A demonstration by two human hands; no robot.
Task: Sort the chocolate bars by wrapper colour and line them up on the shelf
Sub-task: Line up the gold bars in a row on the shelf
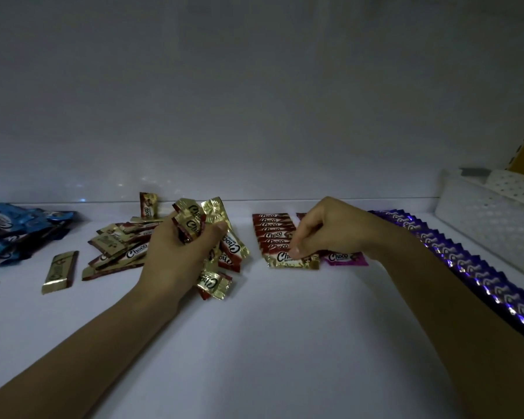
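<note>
At the middle of the white shelf (285, 313), toward its back edge, my right hand (324, 228) bunches its curled fingertips (295, 251) on a gold-foil chocolate bar (297, 261). The bar lies flat at the front of the row of red-and-gold bars (271, 232), and I pinch its rear edge. My left hand (179, 249), wrist bent, clutches a fistful of gold-wrapped bars (191, 220) above the loose gold pile (115, 247). I judge these bars light and stiff inside, with slick, crinkly foil, so they are best taken by the long edges or crimped ends. A magenta-wrapped bar (344, 257) lies just beside the row. A purple row (466, 267) runs along the right edge, and a blue heap (12, 231) sits at the left.
</note>
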